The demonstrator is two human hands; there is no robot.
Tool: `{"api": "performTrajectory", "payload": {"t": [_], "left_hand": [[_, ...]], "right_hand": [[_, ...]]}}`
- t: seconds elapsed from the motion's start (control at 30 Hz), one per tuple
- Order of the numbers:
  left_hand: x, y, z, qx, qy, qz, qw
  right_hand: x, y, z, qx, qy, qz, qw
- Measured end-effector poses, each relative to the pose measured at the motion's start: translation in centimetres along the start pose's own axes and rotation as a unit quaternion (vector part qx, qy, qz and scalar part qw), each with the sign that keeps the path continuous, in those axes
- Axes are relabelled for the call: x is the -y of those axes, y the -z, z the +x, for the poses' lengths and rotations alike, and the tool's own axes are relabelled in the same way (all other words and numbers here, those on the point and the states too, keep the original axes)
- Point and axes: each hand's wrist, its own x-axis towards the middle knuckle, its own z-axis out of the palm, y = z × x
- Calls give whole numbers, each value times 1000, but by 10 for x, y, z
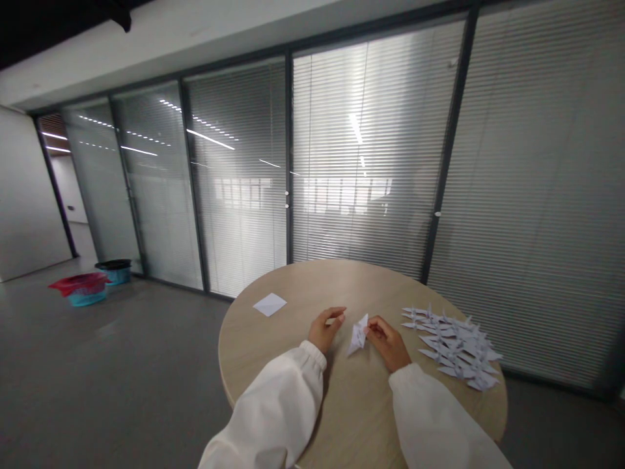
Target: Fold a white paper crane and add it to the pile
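Note:
A small folded white paper piece [358, 335] stands on the round wooden table [303, 286]. My right hand [388, 342] pinches its right edge with closed fingers. My left hand [326, 327] rests on the table just left of the paper, fingers curled with the thumb and forefinger apart, holding nothing that I can see. Both arms wear white sleeves.
A pile of several folded paper cranes [452, 345] lies on the table's right side. A flat white paper square [269, 303] lies at the far left of the table. Glass walls with blinds stand behind. Two bins [88, 288] sit on the floor at left.

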Motion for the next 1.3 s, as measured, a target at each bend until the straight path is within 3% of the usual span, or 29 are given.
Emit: {"api": "performTrajectory", "payload": {"t": [0.1,0.3,0.5,0.7,1.17,1.3], "left_hand": [[-6,-1,-1,45,-35,0,998],[-3,-5,-2,113,-10,-37,993],[-1,-8,-5,112,-22,0,993],[-14,-10,-11,101,-57,73,991],[-14,-15,-9,83,8,-76,994],[-17,-12,-9,88,-14,-84,992]], "right_hand": [[-2,-3,0,10,0,-19,1000],[-1,-5,0,20,-1,-28,999],[1,-6,-1,8,-21,-18,1000],[5,-6,-1,3,-3,-11,1000],[5,-9,-1,-31,-15,-31,999],[10,-8,-1,-31,0,-19,999]]}}
